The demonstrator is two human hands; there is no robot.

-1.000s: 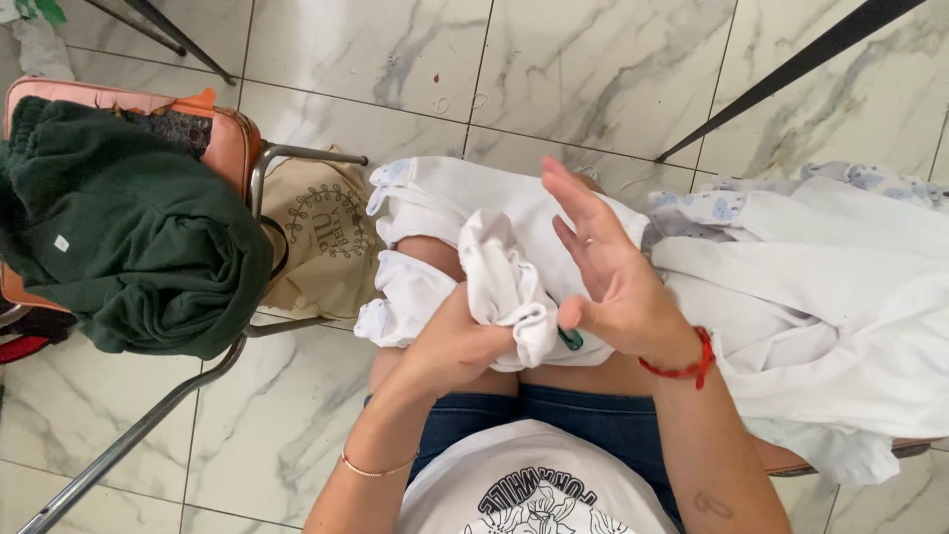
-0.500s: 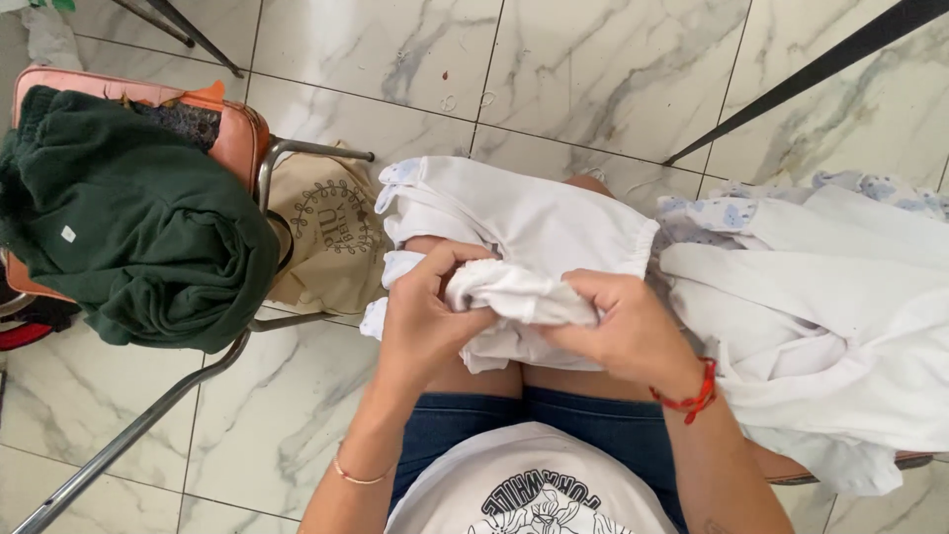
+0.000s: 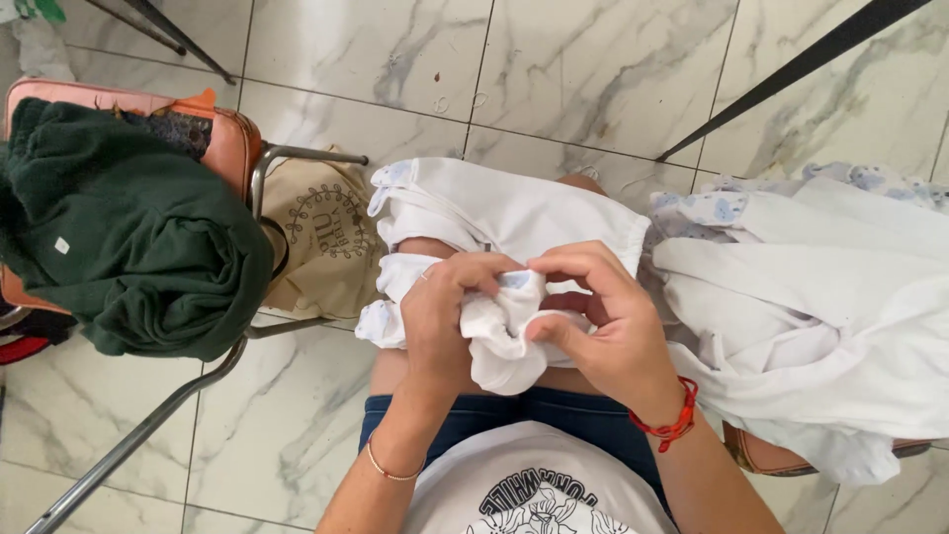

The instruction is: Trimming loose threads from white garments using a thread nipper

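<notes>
The marble tile floor (image 3: 376, 59) fills the background. To the right a heap of white clothes (image 3: 820, 316) lies on a seat, and to the left a chair (image 3: 232, 148) carries a bundled dark green sweater (image 3: 129, 247), with a beige cloth bag (image 3: 321, 237) beside it. Across the person's lap lies a white garment (image 3: 504, 213), and just in front of it both hands work on a small white cloth (image 3: 499, 341), bunched between them. The left hand (image 3: 450, 316) is closed around its upper left part, thumb and fingers pinching the fabric; the right hand (image 3: 603, 326) is half curled, its fingertips (image 3: 539, 331) nipping the cloth's edge. To do this well, I judge the grip should stay at the hem, pulling the bunched cloth flat and even before the next fold.
</notes>
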